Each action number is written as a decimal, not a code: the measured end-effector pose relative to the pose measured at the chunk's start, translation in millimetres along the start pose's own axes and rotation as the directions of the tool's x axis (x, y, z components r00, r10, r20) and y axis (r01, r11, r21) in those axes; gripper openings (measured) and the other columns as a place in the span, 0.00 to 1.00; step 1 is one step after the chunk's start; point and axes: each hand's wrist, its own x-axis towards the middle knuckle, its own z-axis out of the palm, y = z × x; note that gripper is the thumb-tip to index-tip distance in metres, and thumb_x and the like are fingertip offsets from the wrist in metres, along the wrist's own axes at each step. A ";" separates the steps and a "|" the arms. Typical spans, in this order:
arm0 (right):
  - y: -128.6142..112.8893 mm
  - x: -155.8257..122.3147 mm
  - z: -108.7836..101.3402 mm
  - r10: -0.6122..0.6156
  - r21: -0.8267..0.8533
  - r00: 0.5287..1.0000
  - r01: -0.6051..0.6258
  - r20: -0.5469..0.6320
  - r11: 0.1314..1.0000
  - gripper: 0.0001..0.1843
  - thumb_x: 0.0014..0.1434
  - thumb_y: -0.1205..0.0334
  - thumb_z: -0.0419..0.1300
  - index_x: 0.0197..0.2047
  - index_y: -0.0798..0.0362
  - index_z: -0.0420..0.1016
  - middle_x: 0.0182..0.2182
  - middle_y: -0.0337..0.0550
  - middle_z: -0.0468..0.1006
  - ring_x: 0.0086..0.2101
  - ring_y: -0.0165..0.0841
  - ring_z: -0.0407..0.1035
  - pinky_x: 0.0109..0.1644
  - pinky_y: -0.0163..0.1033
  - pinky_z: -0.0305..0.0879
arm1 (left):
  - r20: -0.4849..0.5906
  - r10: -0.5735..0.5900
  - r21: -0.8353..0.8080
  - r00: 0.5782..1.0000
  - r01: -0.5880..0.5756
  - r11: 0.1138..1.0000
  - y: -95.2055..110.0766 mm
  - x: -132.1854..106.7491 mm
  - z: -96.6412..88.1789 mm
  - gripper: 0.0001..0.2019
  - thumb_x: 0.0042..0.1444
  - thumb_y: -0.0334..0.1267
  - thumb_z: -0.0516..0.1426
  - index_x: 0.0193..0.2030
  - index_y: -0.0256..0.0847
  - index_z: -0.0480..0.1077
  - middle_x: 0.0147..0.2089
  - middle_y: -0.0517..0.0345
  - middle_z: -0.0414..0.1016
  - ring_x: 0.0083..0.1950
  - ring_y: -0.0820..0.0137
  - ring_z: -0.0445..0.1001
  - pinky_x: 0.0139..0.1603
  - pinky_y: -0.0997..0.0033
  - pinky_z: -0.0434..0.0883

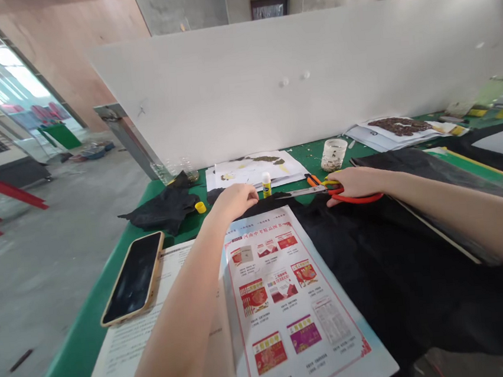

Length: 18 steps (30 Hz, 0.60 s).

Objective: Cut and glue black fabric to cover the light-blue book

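Now right hand (354, 182) gripping steel, red-handled scissors (323, 191); left hand (235, 201) curled on black cloth (397, 269).

Scissors (323, 192): orange handles, steel blades nearly closed, lying flat, tips pointing left toward the glue stick (266, 184). Glue stick: white body, yellow band, uncapped, upright just left of the blade tips.

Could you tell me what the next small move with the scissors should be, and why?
Probably lift the scissors clear of the table. The right hand grips their red handles while the blades lie flat on the black cloth, pointing towards the left hand, which rests on the cloth's edge beside the glue stick. Nothing sits between the blades yet.
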 end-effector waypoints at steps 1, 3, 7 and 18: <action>0.6 0.3 0.4 0.003 0.019 1.000 -0.003 0.016 1.000 0.33 0.40 0.29 0.56 0.37 0.49 0.70 0.37 0.46 0.76 0.35 0.43 0.70 0.34 0.40 0.59 | 0.000 -0.002 0.006 1.000 0.002 1.000 0.2 -0.1 -0.1 0.08 0.54 0.39 0.53 0.36 0.43 0.73 0.39 0.57 0.77 0.37 0.68 0.72 0.35 0.71 0.64; 1.8 1.2 0.8 0.013 0.035 0.999 -0.014 0.042 0.999 0.35 0.38 0.28 0.57 0.38 0.50 0.69 0.37 0.47 0.76 0.36 0.44 0.70 0.34 0.41 0.60 | -0.003 -0.004 0.017 1.000 0.004 1.000 0.7 -0.3 -0.2 0.08 0.55 0.39 0.53 0.36 0.43 0.73 0.38 0.57 0.77 0.37 0.68 0.72 0.35 0.71 0.64; 1.0 3.6 0.5 0.030 0.032 0.998 -0.032 0.055 0.999 0.37 0.36 0.28 0.58 0.38 0.50 0.68 0.38 0.48 0.76 0.36 0.45 0.70 0.35 0.42 0.60 | 0.000 -0.007 0.022 1.000 0.007 1.000 1.4 -1.0 -0.7 0.08 0.55 0.40 0.53 0.36 0.43 0.73 0.39 0.57 0.77 0.37 0.68 0.72 0.36 0.71 0.64; -27.8 5.9 -8.4 -0.023 -0.005 1.000 0.023 0.014 1.000 0.36 0.37 0.28 0.58 0.40 0.50 0.70 0.39 0.48 0.76 0.38 0.46 0.70 0.35 0.41 0.60 | -0.009 0.002 0.026 1.000 -0.002 1.000 -0.1 -0.1 -1.0 0.09 0.55 0.40 0.53 0.37 0.43 0.73 0.39 0.56 0.77 0.37 0.68 0.72 0.36 0.70 0.64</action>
